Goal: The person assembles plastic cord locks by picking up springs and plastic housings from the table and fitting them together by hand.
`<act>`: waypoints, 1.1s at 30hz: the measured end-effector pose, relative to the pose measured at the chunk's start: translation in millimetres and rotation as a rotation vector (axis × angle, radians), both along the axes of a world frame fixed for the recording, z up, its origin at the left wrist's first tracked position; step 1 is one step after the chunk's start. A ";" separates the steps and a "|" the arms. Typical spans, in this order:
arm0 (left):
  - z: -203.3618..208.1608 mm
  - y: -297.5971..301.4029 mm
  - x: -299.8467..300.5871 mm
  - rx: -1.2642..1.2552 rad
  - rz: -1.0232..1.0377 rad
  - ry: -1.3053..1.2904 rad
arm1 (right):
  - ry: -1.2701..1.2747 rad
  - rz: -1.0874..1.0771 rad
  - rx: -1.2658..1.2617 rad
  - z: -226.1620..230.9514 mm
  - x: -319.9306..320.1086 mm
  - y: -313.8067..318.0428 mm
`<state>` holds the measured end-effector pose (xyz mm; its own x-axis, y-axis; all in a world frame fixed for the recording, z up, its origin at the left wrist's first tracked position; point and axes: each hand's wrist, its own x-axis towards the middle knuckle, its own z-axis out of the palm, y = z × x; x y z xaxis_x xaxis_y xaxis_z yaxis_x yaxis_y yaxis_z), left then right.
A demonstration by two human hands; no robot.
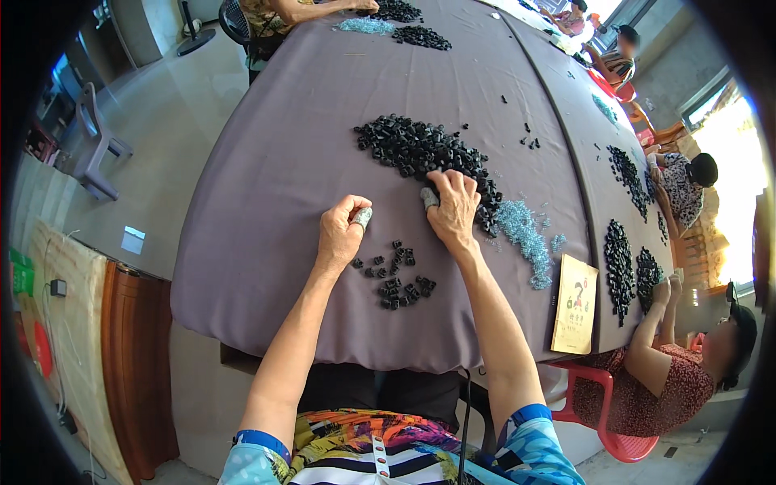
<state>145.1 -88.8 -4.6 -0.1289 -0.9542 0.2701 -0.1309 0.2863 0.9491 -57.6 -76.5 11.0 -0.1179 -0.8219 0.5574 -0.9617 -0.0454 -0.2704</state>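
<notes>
My left hand is held above the cloth with its fingers curled in and a grey wrapping on the thumb. Whatever it holds, if anything, is hidden inside the fingers. At the near edge of a large heap of small black plastic pieces, my right hand reaches in, fingers bent and apart, its thumb wrapped in grey too. Those fingertips touch the heap. Closer to me, between my forearms, lies a smaller scatter of black pieces, which look like small assembled blocks.
Right of the heap is a pile of small clear bluish pieces. A yellow booklet lies near the front right of the cloth-covered table. Other people sit around it with their own piles; one is on a red chair at my right.
</notes>
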 end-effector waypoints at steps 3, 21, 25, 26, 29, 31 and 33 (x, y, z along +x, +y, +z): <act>-1.6 1.9 0.2 0.008 -0.010 -0.006 | -0.038 0.033 0.029 0.2 8.5 13.5; 2.4 0.3 1.7 0.032 -0.004 -0.008 | -0.377 -0.191 0.180 14.8 -80.6 -9.4; 3.3 -0.1 1.2 0.044 -0.011 0.002 | -0.290 -0.115 0.103 -1.2 -69.8 -9.0; 2.7 -0.9 1.7 0.048 -0.012 0.001 | -0.256 -0.112 0.111 -2.7 -64.2 -8.4; 2.4 -2.1 3.2 0.032 -0.006 -0.014 | -0.238 -0.099 0.136 -3.1 -48.4 -5.2; 2.3 -1.7 3.7 0.046 -0.010 0.007 | -0.203 -0.011 0.083 -2.4 -37.6 4.4; 0.5 -2.2 3.9 0.040 -0.007 0.001 | -0.180 0.009 0.118 -0.9 -26.2 14.5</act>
